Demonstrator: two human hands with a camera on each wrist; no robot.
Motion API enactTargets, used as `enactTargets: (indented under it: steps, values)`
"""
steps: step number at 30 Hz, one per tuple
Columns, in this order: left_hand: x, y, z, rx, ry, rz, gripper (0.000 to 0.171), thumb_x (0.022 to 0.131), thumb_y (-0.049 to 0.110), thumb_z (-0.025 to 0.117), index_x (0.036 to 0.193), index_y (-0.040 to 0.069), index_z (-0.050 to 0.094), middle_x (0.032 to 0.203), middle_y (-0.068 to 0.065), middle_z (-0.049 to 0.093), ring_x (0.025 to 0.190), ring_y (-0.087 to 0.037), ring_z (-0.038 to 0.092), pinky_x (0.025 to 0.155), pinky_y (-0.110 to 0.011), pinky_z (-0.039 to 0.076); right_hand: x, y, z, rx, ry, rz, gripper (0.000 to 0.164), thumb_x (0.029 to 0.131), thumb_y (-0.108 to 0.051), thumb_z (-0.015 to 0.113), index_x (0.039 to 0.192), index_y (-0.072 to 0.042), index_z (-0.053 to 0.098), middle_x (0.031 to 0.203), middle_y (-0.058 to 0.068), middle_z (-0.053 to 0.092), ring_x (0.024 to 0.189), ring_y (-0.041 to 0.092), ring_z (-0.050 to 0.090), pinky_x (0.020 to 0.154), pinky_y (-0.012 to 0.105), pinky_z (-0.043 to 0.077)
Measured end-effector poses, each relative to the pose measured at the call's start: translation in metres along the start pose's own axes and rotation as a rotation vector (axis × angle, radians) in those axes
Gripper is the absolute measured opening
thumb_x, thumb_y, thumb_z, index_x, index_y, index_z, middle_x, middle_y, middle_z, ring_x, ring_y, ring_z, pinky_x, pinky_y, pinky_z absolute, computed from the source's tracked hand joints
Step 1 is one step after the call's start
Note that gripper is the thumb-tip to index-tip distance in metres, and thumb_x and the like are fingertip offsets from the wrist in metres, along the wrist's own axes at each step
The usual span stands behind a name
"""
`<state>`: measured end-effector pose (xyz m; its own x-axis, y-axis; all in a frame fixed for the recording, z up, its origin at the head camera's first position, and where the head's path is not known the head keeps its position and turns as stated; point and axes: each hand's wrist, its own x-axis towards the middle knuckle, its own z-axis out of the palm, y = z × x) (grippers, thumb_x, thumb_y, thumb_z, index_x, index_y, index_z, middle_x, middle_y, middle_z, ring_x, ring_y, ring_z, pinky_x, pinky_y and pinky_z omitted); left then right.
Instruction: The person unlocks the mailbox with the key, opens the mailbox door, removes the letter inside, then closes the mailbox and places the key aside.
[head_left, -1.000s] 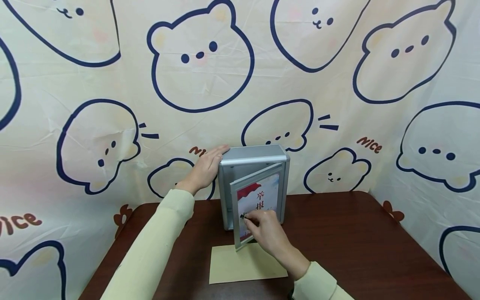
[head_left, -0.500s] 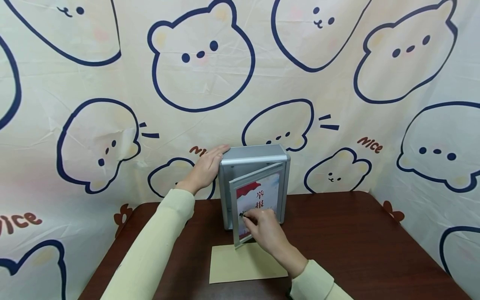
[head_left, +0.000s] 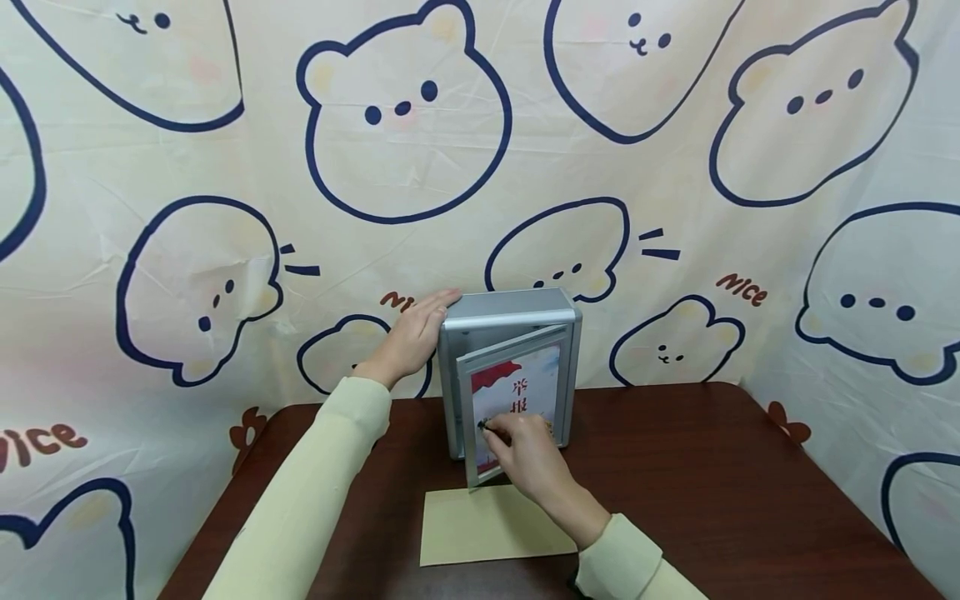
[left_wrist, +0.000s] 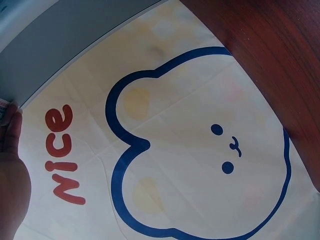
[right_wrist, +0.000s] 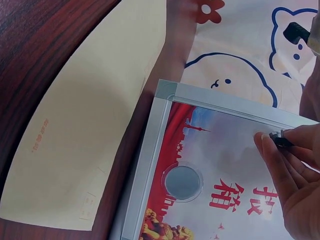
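A silver metal box [head_left: 510, 303] stands upright at the back of the table, its hinged front door [head_left: 537, 379] ajar and angled out on the left. Behind clear glazing the door carries a red, white and blue printed sheet [right_wrist: 235, 150] with red characters. My right hand [head_left: 531, 460] pinches a small black-headed key [right_wrist: 283, 140] between thumb and forefinger, at the lock by the door's free edge. My left hand [head_left: 407, 340] rests on the box's upper left side, fingers lying straight towards its top; the left wrist view catches only part of it beside the grey side wall [left_wrist: 45, 55].
Flat on the dark red-brown table [head_left: 675, 483], a tan paper envelope [head_left: 491, 533] lies in front of the box, just below the door's lower corner. Close behind the box hangs a cream cloth [head_left: 405, 167] with bear drawings.
The door has swung slightly inward towards the box, its lower corner shifting back and left over the envelope. My right hand has moved with it; my left hand stays put.
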<state>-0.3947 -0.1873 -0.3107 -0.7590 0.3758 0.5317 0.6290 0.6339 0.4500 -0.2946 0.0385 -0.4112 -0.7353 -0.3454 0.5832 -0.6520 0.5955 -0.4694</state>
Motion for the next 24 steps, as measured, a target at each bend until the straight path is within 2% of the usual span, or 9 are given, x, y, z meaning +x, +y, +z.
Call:
enactTargets:
  steps: [6, 14, 24]
  values:
    - [0.0003, 0.0004, 0.0003, -0.005, 0.0, -0.003, 0.053, 0.111, 0.03, 0.024, 0.156, 0.01, 0.045, 0.162, -0.006, 0.041, 0.152, -0.023, 0.032, 0.124, -0.049, 0.025, 0.0016, -0.0006, -0.0002, 0.003, -0.01, -0.001, 0.011, 0.095, -0.009, 0.072, 0.086, -0.008, 0.078, 0.074, -0.005, 0.07, 0.06, 0.002, 0.053, 0.057, 0.021, 0.047]
    - [-0.0002, 0.0019, 0.0, -0.003, -0.008, -0.019, 0.053, 0.111, 0.031, 0.024, 0.156, 0.011, 0.044, 0.163, -0.006, 0.04, 0.152, -0.023, 0.032, 0.124, -0.049, 0.025, 0.0034, 0.0008, 0.002, 0.02, -0.021, 0.003, 0.008, 0.095, -0.007, 0.072, 0.093, -0.005, 0.079, 0.086, 0.004, 0.076, 0.067, 0.003, 0.059, 0.06, 0.019, 0.052]
    - [-0.0004, 0.0017, 0.0001, -0.005, -0.003, -0.015, 0.053, 0.111, 0.031, 0.024, 0.156, 0.01, 0.045, 0.162, -0.006, 0.04, 0.151, -0.023, 0.033, 0.124, -0.048, 0.026, 0.0081, 0.0, 0.0034, 0.026, -0.038, 0.015, 0.008, 0.095, -0.007, 0.072, 0.093, -0.004, 0.078, 0.084, 0.005, 0.075, 0.063, 0.005, 0.056, 0.056, 0.018, 0.05]
